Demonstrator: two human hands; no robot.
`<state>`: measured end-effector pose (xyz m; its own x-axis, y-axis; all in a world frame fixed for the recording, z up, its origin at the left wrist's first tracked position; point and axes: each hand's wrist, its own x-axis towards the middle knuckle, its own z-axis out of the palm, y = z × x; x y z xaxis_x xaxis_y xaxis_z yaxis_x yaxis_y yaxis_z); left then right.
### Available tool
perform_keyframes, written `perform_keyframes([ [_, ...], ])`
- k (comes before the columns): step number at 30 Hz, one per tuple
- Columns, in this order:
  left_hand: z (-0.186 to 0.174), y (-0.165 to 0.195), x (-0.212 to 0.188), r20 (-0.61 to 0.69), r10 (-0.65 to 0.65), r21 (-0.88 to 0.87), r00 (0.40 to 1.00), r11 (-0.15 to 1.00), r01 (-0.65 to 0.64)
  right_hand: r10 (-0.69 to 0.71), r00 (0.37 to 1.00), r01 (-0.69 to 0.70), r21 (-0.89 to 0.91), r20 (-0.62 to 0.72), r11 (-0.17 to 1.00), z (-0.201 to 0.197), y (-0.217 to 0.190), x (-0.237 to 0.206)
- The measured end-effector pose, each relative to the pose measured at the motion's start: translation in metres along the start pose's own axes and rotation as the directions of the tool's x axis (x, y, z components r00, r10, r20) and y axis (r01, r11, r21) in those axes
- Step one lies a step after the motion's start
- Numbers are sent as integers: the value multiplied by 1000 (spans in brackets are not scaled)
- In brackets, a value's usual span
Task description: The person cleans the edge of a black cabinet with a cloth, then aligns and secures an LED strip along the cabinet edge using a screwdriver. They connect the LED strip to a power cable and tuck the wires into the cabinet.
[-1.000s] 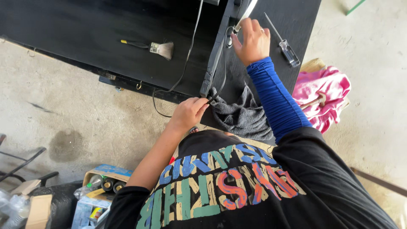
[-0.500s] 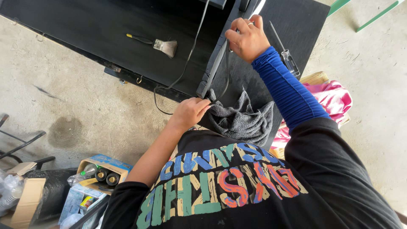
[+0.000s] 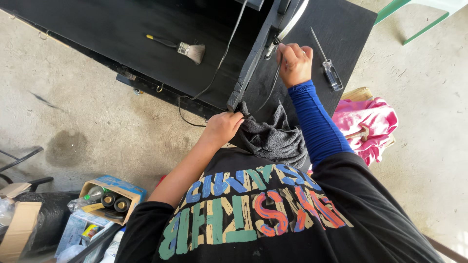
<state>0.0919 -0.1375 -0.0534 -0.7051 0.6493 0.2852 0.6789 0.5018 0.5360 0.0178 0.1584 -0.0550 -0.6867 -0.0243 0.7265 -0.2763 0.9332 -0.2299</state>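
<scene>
While looking straight down from the head camera, near things first:

Shirt: black shirt (image 3: pixel 263 209) with coloured lettering is filling the bottom of view, closest to camera.
Clutter: cardboard box (image 3: pixel 111 195) with dark bottles is sitting on the concrete floor (image 3: pixel 97 122) at lower left, well apart from both hands.
Left hand: left hand (image 3: pixel 222 129) is curling its fingers shut against the near end of the black frame piece (image 3: pixel 253 61), just beside the grey cloth (image 3: pixel 273 139); bare forearm is running back to the shirt.
Grey cloth: is lying bunched at the near table edge, between the two arms, touching the frame piece's lower end.
Pink cloth: pink cloth (image 3: pixel 368 124) is lying off the table to the right, near the blue sleeve (image 3: pixel 317 126).
Right hand: right hand (image 3: pixel 296 62) is closing its fingers around a thin black cable (image 3: pixel 273 85) just beside the silver metal part (image 3: pixel 290 27); cannot tell how tight the pinch is.
Cable: is running from the right hand down toward the grey cloth.
Screwdriver: screwdriver (image 3: pixel 326 63) is lying on the black table (image 3: pixel 122 19), just right of the right hand, not touching it.
Second cable: black cord (image 3: pixel 219 63) is trailing across the table and looping over its edge.
Brush: paintbrush (image 3: pixel 180 47) is lying on the table, well left of both hands.
Chair: green chair leg (image 3: pixel 414 24) is showing at far top right.
</scene>
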Motion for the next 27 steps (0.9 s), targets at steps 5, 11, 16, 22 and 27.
perform_keyframes([
  [5,5,-4,-8,72,-99,2,992,995,99,-68,996,70,-27,54,997,-4,-2,0],
  [11,10,-4,-10,53,-127,11,991,992,126,19,974,-49,124,227,991,-31,2,14],
  [16,19,-11,-9,35,-101,84,994,992,97,251,936,-318,285,247,904,-7,6,30],
  [22,27,-28,-4,-10,-111,-40,994,993,110,316,927,-368,329,202,870,14,18,19],
  [27,8,-38,-9,17,-318,-416,948,860,296,274,942,-325,317,195,891,9,25,11],
])
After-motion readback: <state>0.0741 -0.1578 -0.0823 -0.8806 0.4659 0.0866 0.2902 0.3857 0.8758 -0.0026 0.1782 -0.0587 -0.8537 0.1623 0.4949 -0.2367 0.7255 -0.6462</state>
